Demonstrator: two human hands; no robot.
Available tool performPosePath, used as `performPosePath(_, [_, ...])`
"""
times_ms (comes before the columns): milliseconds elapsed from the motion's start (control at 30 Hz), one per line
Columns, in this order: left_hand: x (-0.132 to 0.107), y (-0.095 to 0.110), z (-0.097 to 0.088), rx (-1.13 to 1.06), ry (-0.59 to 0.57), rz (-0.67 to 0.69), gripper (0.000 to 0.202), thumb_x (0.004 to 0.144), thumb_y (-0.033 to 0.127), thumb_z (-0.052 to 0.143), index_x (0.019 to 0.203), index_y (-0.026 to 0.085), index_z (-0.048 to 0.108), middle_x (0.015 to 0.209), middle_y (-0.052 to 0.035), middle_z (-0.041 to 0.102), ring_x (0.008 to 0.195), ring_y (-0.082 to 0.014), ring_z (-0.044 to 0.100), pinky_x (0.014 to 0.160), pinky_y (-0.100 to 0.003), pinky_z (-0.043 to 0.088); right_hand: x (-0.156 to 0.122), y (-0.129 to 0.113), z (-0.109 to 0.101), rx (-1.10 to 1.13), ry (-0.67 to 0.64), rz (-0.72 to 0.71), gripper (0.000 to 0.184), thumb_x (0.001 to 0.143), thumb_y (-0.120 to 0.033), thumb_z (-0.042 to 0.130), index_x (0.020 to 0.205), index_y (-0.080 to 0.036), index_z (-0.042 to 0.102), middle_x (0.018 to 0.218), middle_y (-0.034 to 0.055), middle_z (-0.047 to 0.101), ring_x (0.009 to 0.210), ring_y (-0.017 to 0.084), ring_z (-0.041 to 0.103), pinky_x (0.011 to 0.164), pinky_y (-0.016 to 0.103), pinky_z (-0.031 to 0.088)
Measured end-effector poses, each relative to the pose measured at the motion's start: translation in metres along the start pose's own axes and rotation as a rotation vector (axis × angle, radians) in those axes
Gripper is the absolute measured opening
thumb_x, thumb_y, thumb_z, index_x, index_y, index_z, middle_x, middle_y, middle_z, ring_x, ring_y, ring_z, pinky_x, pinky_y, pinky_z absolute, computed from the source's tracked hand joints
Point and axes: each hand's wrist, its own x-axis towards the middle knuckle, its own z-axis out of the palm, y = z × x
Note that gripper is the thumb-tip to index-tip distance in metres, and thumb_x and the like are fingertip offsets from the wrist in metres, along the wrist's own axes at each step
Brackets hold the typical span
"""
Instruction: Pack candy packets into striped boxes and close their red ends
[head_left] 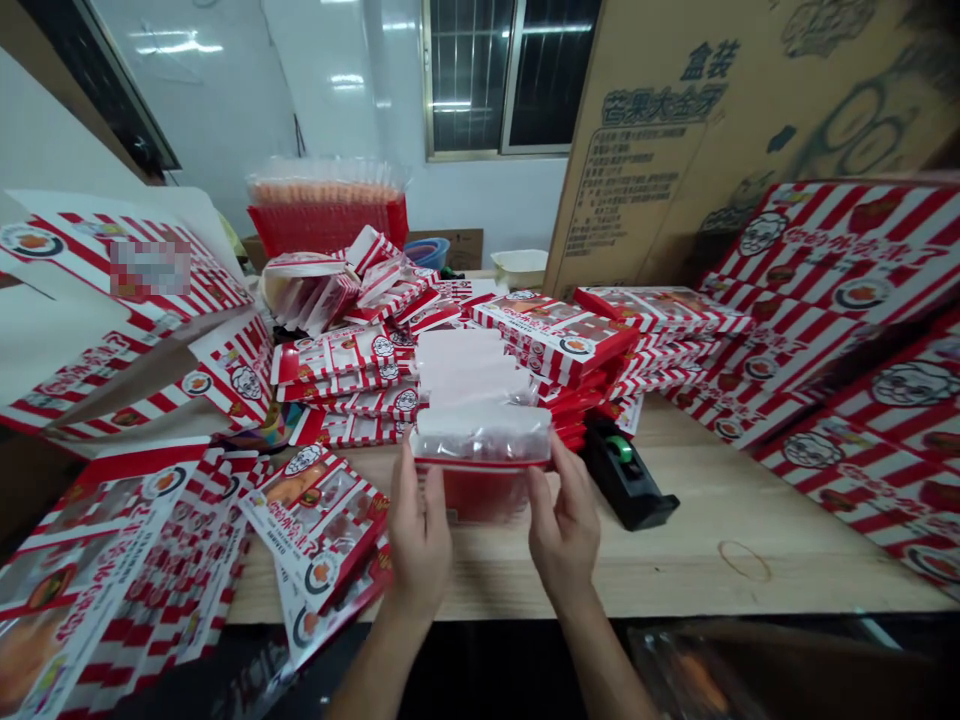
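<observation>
Between both hands, just above the front of the table, is a red-and-white cardboard box (484, 440) with shiny clear plastic along its upper side. My left hand (420, 535) grips its left end, with the thumb on the near side. At the opposite end my right hand (564, 530) holds it the same way. The box's lower red part is blurred, and what lies inside cannot be made out. Behind it, white flaps (465, 365) lie between piles of striped packs (337, 385). A black tape dispenser (626, 475) stands to the right of my right hand.
Flat striped packages (319, 520) lie at left, beside a fanned stack (142, 570). Large striped cartons (840, 260) rise at right. Flat boxes (562, 330) are piled behind the dispenser. A brown cardboard sheet (645, 150) leans at the back. A rubber band (744, 562) lies on the wooden table (675, 580).
</observation>
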Motion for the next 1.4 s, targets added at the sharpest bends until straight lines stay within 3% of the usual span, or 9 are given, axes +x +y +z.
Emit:
performPosePath(133, [-0.013, 0.017, 0.001, -0.114, 0.179, -0.162, 0.024, 0.087, 0.035, 0.049, 0.103, 0.018, 0.052, 0.098, -0.0059, 0.061, 0.091, -0.0162, 0.061, 0.080, -0.026, 0.049, -0.007, -0.010, -0.018, 0.084, -0.027, -0.072, 0.030, 0.085, -0.010, 0.051, 0.108, -0.026, 0.062, 0.101, 0.0055, 0.064, 0.096, 0.019, 0.059, 0.080, 0.034, 0.049])
performPosePath(300, [-0.007, 0.037, -0.006, -0.073, 0.178, -0.304, 0.015, 0.076, 0.025, 0.056, 0.087, 0.020, 0.047, 0.076, 0.0034, 0.051, 0.066, -0.0105, 0.054, 0.064, -0.021, 0.046, -0.005, -0.028, -0.029, 0.235, -0.130, 0.097, 0.015, 0.083, -0.011, 0.053, 0.079, -0.023, 0.060, 0.077, 0.0002, 0.062, 0.071, 0.014, 0.061, 0.063, 0.023, 0.050])
performPosePath(433, [-0.008, 0.044, -0.014, -0.139, 0.176, -0.406, 0.014, 0.074, 0.021, 0.058, 0.083, 0.021, 0.047, 0.071, 0.0063, 0.048, 0.062, -0.0085, 0.051, 0.061, -0.018, 0.043, 0.001, -0.042, -0.033, 0.431, -0.138, 0.408, 0.033, 0.083, -0.015, 0.056, 0.112, -0.029, 0.050, 0.083, -0.0002, 0.067, 0.071, 0.014, 0.065, 0.061, 0.022, 0.052])
performPosePath(533, [-0.007, 0.042, -0.025, -0.414, 0.013, -0.542, 0.019, 0.079, 0.031, 0.059, 0.094, 0.021, 0.055, 0.079, 0.0028, 0.059, 0.071, -0.0114, 0.058, 0.066, -0.020, 0.046, 0.005, -0.042, -0.035, 0.499, -0.288, 0.497, 0.041, 0.088, -0.018, 0.053, 0.125, -0.032, 0.049, 0.108, 0.0033, 0.069, 0.095, 0.016, 0.065, 0.080, 0.027, 0.053])
performPosePath(700, [0.010, 0.024, -0.048, -0.800, -0.428, -0.700, 0.032, 0.080, 0.041, 0.060, 0.099, 0.017, 0.068, 0.101, -0.0086, 0.071, 0.096, -0.0238, 0.063, 0.088, -0.035, 0.047, 0.008, -0.035, -0.038, 0.439, -0.330, 0.305, 0.036, 0.091, -0.012, 0.046, 0.108, -0.036, 0.066, 0.122, -0.0036, 0.063, 0.117, 0.013, 0.054, 0.098, 0.025, 0.042])
performPosePath(933, [0.037, 0.015, -0.052, -0.658, -0.807, -0.498, 0.023, 0.081, 0.017, 0.061, 0.100, 0.024, 0.072, 0.115, -0.0070, 0.068, 0.107, -0.0236, 0.061, 0.095, -0.038, 0.045, 0.011, -0.040, -0.045, 0.512, -0.470, 0.289, 0.012, 0.083, -0.021, 0.064, 0.086, -0.030, 0.070, 0.120, 0.0002, 0.062, 0.111, 0.015, 0.058, 0.092, 0.025, 0.047])
performPosePath(1033, [0.038, 0.017, -0.052, -0.657, -0.816, -0.423, 0.021, 0.079, 0.015, 0.058, 0.073, 0.023, 0.076, 0.115, -0.0065, 0.068, 0.108, -0.0262, 0.061, 0.095, -0.043, 0.045, 0.015, -0.045, -0.044, 0.450, -0.452, 0.315, 0.004, 0.075, -0.023, 0.071, 0.075, -0.026, 0.068, 0.104, 0.0013, 0.068, 0.099, 0.016, 0.063, 0.084, 0.023, 0.051])
performPosePath(1133, [0.037, 0.021, -0.054, -0.572, -0.783, -0.359, 0.026, 0.081, 0.017, 0.055, 0.066, 0.025, 0.074, 0.111, -0.0055, 0.069, 0.108, -0.0257, 0.060, 0.094, -0.045, 0.046, 0.020, -0.050, -0.043, 0.348, -0.387, 0.296, 0.018, 0.077, -0.015, 0.069, 0.088, -0.029, 0.069, 0.091, -0.0012, 0.071, 0.085, 0.013, 0.066, 0.074, 0.021, 0.054])
performPosePath(1400, [0.040, 0.032, -0.058, -0.270, -0.839, -0.151, 0.019, 0.083, 0.029, 0.059, 0.099, 0.027, 0.070, 0.107, -0.0067, 0.070, 0.103, -0.0210, 0.063, 0.091, -0.036, 0.049, 0.029, -0.051, -0.044, 0.313, -0.489, 0.265, 0.016, 0.078, -0.013, 0.066, 0.088, -0.026, 0.070, 0.090, 0.0004, 0.072, 0.090, 0.016, 0.067, 0.078, 0.025, 0.055])
